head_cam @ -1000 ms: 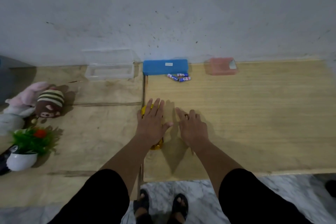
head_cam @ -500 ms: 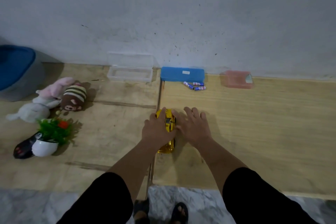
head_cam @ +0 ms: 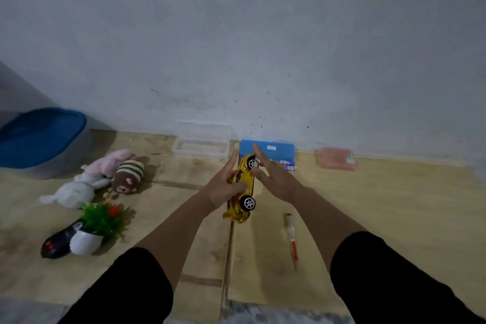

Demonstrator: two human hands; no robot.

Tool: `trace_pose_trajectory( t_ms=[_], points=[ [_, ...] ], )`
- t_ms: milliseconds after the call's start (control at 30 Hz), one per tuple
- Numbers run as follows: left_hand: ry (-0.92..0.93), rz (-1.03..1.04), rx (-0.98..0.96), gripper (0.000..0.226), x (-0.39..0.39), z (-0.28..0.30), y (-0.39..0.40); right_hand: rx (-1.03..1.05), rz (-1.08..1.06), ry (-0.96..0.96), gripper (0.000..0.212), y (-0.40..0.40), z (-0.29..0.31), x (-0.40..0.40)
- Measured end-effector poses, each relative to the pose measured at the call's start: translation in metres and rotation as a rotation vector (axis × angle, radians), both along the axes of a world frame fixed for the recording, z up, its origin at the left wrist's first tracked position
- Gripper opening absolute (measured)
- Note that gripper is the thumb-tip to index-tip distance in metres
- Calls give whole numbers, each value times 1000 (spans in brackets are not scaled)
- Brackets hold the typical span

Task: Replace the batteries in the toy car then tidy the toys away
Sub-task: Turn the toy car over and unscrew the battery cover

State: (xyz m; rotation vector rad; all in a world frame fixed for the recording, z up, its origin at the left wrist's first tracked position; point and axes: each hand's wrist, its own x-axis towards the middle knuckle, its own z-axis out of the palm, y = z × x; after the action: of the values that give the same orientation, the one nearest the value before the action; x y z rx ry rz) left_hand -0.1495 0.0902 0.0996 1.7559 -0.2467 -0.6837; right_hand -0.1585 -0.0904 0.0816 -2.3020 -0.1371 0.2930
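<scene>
My left hand (head_cam: 223,187) grips the shiny yellow toy car (head_cam: 243,189), lifted off the table and turned on its side so two wheels face right. My right hand (head_cam: 273,179) is beside it with straight fingers, its thumb touching the car near the front wheel. A red-handled screwdriver (head_cam: 292,241) lies on the wooden table (head_cam: 381,213) below my right forearm. Loose batteries (head_cam: 288,165) lie by a blue box (head_cam: 278,150) at the wall.
A clear plastic box (head_cam: 201,143) and a pink box (head_cam: 336,159) stand by the wall. At left lie plush toys (head_cam: 105,179), a potted plastic plant (head_cam: 97,226), a black remote (head_cam: 56,243) and a blue-lined basket (head_cam: 39,137).
Both hands took the car off the table; my left hand lifted and rolled it onto its side. My right hand came off the screwdriver, which now lies uncovered.
</scene>
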Motion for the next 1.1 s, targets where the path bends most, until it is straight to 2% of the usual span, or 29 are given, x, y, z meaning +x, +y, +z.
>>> trace_pose_trajectory(
  t_ms=[100,233,400,500,667,833,933,1100],
  points=[
    [-39,20,12,111,1,12,-5,131,-40,24,62,15,30,5],
    [18,56,-61,100,7,24,2,174,-99,21,57,29,47,10],
    [18,-24,-77,85,19,32,23,206,-151,-12,57,37,61,13],
    [-73,-54,-70,81,23,33,38,200,-203,-9,53,45,67,14],
    [-403,-97,42,56,25,24,48,159,-347,-23,42,59,67,18],
    [-469,-63,89,40,23,8,49,99,-451,-8,40,63,62,13],
    [-363,-115,94,48,16,8,44,38,-508,12,41,62,56,8],
    [-181,-265,44,85,8,-3,40,-10,-561,22,43,54,44,-4]
  ],
)
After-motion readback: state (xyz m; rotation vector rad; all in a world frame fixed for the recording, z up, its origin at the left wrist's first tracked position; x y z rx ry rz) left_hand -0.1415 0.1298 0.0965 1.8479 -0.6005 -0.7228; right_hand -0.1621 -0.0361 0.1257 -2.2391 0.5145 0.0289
